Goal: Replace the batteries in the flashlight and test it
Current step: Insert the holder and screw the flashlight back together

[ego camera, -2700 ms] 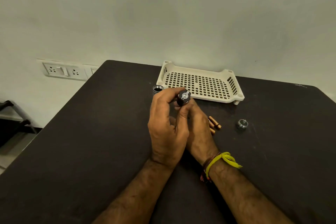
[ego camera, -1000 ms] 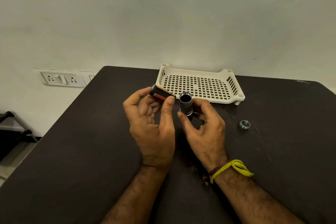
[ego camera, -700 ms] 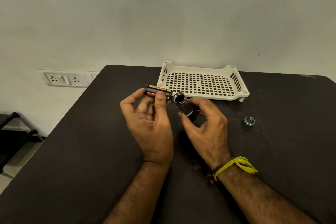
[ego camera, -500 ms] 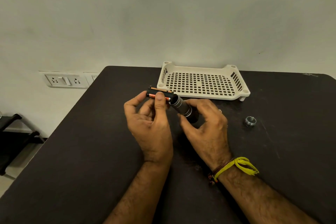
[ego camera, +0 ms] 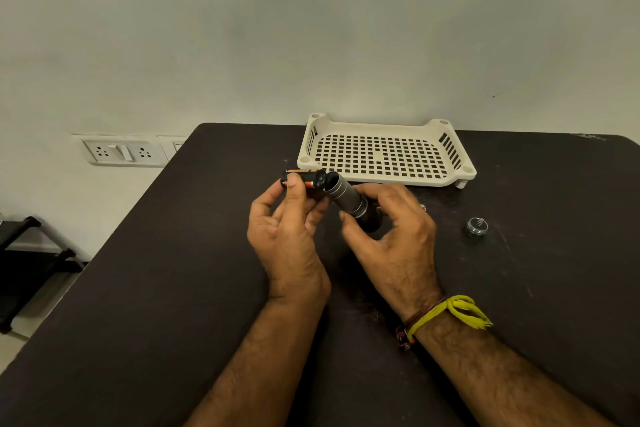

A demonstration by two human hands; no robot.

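My right hand [ego camera: 388, 236] grips the dark grey flashlight body [ego camera: 349, 199], tilted with its open end pointing up and left. My left hand [ego camera: 287, 229] pinches a black battery holder with orange batteries [ego camera: 304, 179] between thumb and fingers. The holder's right end sits at the mouth of the flashlight tube, touching it. The flashlight's silver end cap [ego camera: 476, 227] lies alone on the table to the right of my right hand.
A cream perforated plastic tray [ego camera: 384, 180] stands on the black table [ego camera: 173, 288] just behind my hands. Wall sockets [ego camera: 121, 151] are at the left beyond the table edge. A dark rack [ego camera: 24, 253] stands on the floor, far left.
My left hand has brought the battery holder rightwards to the mouth of the flashlight tube. My right hand has tilted the tube's open end towards it.
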